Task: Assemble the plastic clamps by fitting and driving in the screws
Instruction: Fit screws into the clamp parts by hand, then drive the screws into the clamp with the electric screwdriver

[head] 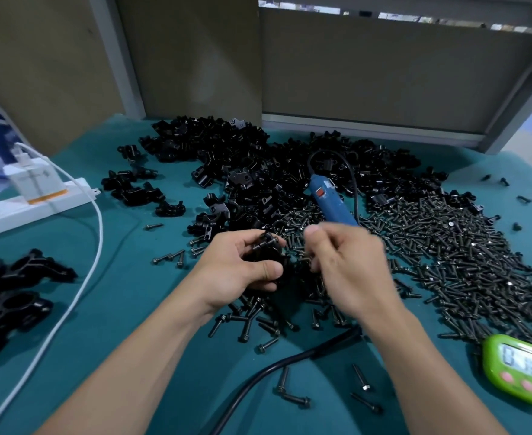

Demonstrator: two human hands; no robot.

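Teal cloth covers the table point(126, 315), which is backed on the far side by grey-brown partition panels point(384, 67). At far centre lies a pile of black plastic clamp parts point(227, 158); to its right, spreading toward the near right, lies a heap of black screws point(462, 255). A blue electric screwdriver point(330, 202) rests where the two piles meet, its black cord point(351, 177) looping over the clamp parts. Centre: the left grip point(242, 268), fingers and thumb curled, holds a black clamp point(266, 249) above the near edge of the screw heap, with screw heads showing at the top of the clamp. The right grip point(346, 262) is just beside it on the right, fingers curled, thumb and forefinger drawn together close to the clamp; the hand is blurred, and whether it has hold of a screw cannot be told. Near left: assembled clamps point(23, 277) in a group. Far left: a white power strip point(39, 199) with a white cable point(86, 277) running toward the near edge. Near right: a green digital timer point(522, 368). A few loose screws point(362, 378) and a second black cable point(289, 362) lie between the forearms.
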